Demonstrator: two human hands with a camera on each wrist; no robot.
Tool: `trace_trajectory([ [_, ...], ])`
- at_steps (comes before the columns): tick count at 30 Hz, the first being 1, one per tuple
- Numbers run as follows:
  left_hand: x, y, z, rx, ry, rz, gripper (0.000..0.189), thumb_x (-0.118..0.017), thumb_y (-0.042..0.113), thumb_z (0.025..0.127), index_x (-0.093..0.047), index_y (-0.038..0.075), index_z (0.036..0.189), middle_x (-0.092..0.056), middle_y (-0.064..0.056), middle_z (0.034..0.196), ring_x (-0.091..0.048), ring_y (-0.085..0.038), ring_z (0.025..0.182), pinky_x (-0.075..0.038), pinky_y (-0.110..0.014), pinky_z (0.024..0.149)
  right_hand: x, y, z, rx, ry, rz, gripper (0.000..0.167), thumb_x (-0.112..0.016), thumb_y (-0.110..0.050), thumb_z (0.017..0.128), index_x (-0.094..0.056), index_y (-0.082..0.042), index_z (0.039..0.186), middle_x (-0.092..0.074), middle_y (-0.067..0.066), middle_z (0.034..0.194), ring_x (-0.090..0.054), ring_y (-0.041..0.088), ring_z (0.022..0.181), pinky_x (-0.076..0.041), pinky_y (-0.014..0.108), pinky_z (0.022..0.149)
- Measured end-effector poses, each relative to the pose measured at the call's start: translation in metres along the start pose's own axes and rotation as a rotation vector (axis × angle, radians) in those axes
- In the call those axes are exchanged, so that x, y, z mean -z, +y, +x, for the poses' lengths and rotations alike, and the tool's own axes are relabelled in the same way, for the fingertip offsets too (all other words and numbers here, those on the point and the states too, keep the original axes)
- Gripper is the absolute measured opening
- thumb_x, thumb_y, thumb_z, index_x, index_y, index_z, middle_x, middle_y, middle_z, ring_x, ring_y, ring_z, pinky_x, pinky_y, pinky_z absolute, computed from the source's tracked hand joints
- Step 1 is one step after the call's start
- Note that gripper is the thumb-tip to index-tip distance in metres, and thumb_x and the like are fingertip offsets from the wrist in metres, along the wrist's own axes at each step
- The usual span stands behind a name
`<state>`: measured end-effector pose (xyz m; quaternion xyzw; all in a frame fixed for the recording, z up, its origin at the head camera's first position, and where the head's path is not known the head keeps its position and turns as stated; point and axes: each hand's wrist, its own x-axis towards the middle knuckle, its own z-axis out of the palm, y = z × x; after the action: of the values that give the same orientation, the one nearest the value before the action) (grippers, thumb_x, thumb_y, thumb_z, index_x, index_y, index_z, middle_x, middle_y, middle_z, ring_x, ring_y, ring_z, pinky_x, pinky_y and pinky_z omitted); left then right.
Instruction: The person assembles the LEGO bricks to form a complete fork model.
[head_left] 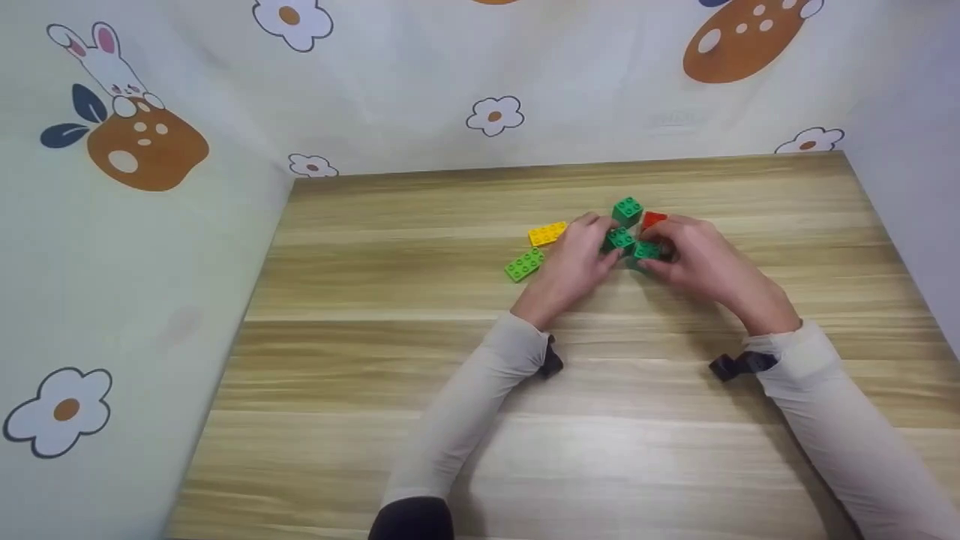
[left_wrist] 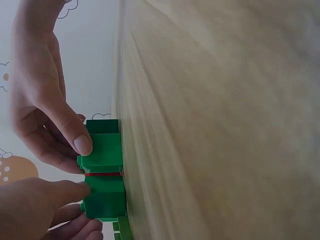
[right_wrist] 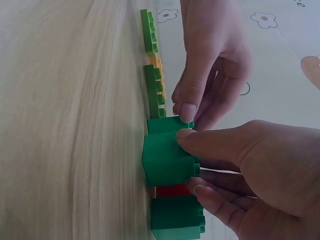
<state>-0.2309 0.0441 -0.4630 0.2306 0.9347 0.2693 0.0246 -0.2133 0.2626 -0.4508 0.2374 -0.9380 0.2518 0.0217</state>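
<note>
My left hand (head_left: 574, 259) grips a dark green toy building brick (head_left: 619, 240) between thumb and fingers. Just to its right, a second dark green brick (head_left: 646, 253) is pinched by my right hand (head_left: 701, 259). The two bricks stand side by side on the table, studs up, as the right wrist view shows with the right-hand brick (right_wrist: 170, 157) in front. A third green brick (head_left: 628, 211) stands behind them. Partly covered by the right fingers is a red brick (head_left: 654, 220); a thin red strip (left_wrist: 103, 174) of it shows between the green ones in the left wrist view.
Left of the left hand lie a yellow brick (head_left: 547, 234) and a light green brick (head_left: 525, 265). In the right wrist view, another light green brick (right_wrist: 148, 31) lies farther along. A patterned cloth wall (head_left: 405, 112) rises behind the wooden table (head_left: 360, 360).
</note>
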Motion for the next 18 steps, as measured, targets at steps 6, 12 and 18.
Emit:
trace_trajectory([
  [6, 0.007, -0.001, -0.005, -0.018, 0.005, -0.046, 0.042, -0.074, 0.025, 0.105, -0.066, 0.012, 0.144, -0.066, -0.005, 0.142, -0.064, -0.018, 0.127, -0.055, -0.028, 0.114, -0.001, 0.001, -0.001, -0.011, -0.002, 0.011, 0.034, -0.088, -0.010, 0.091, -0.075, 0.004, 0.118, -0.074, 0.018, 0.106, -0.069, 0.029, 0.090, -0.060, 0.045, 0.079],
  [12, 0.019, -0.010, -0.016, -0.091, 0.028, -0.114, 0.036, -0.075, 0.022, 0.104, -0.071, 0.012, 0.138, -0.069, -0.005, 0.140, -0.065, -0.019, 0.131, -0.052, -0.028, 0.118, -0.002, 0.000, 0.000, -0.030, -0.001, 0.005, 0.035, -0.088, -0.011, 0.091, -0.074, 0.004, 0.120, -0.073, 0.017, 0.105, -0.068, 0.028, 0.089, -0.060, 0.043, 0.079],
  [18, 0.022, -0.020, -0.033, -0.162, 0.024, -0.144, 0.035, -0.075, 0.020, 0.103, -0.072, 0.007, 0.135, -0.072, -0.008, 0.134, -0.067, -0.021, 0.126, -0.054, -0.027, 0.114, -0.003, 0.001, 0.000, -0.027, 0.003, 0.007, 0.035, -0.089, -0.011, 0.090, -0.074, 0.003, 0.119, -0.074, 0.016, 0.105, -0.068, 0.027, 0.090, -0.061, 0.043, 0.080],
])
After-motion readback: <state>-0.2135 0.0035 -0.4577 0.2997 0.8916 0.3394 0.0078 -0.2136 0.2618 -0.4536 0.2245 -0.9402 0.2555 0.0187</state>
